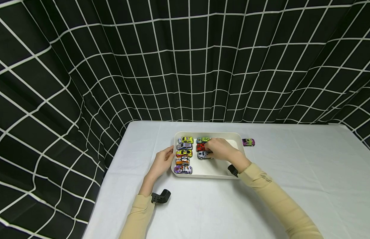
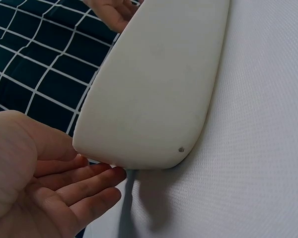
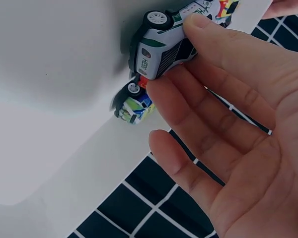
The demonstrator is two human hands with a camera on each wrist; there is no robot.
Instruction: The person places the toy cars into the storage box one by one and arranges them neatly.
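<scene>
A white tray holds toy cars in two columns. My right hand reaches inside it and pinches a white toy car between thumb and fingers; in the head view this car is the lowest of the second column. Beyond it are a red toy car, partly hidden by the hand, and a green-and-blue toy car. At the tray's left side, my left hand touches the outer wall with loosely extended fingers.
Along the tray's left wall several toy cars form a column, among them a yellow car and a purple-and-white car. A purple-and-green car lies outside, by the right wall. White cloth covers the table; a black gridded curtain hangs behind.
</scene>
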